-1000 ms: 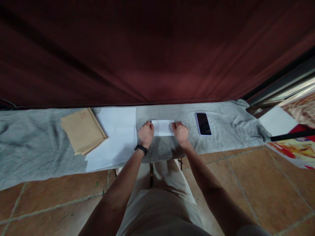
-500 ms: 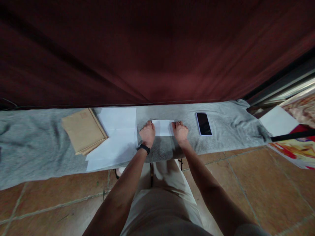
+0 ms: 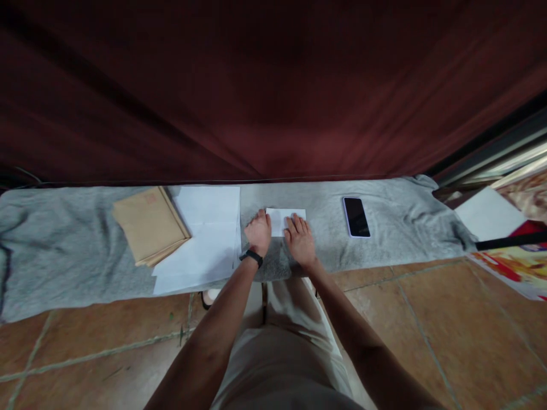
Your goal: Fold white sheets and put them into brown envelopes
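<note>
While both hands are pressing the folded paper (image 3: 285,221) flat on the grey cloth (image 3: 384,239), fingers spread, the left hand (image 3: 258,232) is pinning its edge and the right hand (image 3: 300,239) is probably creasing; firm sliding pressure seems needed next.

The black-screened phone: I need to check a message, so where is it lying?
In the head view the black-screened phone lies flat on the grey cloth, right of the right hand and the small folded white paper.
</note>
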Tool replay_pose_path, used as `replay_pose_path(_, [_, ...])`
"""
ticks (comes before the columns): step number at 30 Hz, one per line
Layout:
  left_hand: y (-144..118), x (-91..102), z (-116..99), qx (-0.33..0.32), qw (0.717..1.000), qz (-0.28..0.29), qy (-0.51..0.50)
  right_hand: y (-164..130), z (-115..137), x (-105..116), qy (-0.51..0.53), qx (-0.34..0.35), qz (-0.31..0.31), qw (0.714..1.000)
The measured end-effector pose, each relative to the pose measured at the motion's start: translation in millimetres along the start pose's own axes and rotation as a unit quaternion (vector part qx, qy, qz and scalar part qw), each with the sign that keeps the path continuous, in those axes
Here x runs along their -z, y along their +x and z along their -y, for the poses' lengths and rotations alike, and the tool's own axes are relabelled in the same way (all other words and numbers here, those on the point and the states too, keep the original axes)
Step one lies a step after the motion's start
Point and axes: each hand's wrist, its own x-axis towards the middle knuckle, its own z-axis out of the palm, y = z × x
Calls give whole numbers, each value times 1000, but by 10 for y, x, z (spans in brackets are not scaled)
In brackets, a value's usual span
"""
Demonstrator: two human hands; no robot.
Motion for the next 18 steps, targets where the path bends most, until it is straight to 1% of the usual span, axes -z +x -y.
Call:
replay_pose_path(3, [-23, 25, -1, 11, 1000, -8, -15, -15, -10, -32, -4, -11, 12, 1000])
replay_pose_path(5, [-99, 17, 7, -10, 999, -35, -28, -14, -17, -37, -6, -13, 20, 1000])
replay_pose_path(6, [-160, 0, 13, -37, 997, -49, -35, -13, -20, -38, -6, -14, 22, 1000])
replay_pose_path(8, [-317, -63, 30, -121, 989, -64, -52, -15, -24, -38, -7, -12, 25, 1000])
replay_pose_path(10, [-483, -153, 51, -208, 975, -50, -64, -20, -30, -37, -9, -5, 29, 1000])
replay_pose_path(11, [-555, -198, 63, -228, 971, -41, -65, -23, -34, -37, -10, -1, 31, 999])
replay_pose_path(14, [-683, -294, 100, -250, 966, -18, -59, -25, -43, -36, -13, 3, 39, 999])
replay_pose_path(18, [-700, -309, 149, -259, 964, -11, -54, -19, -38, -45, 17, 18, 32, 999])
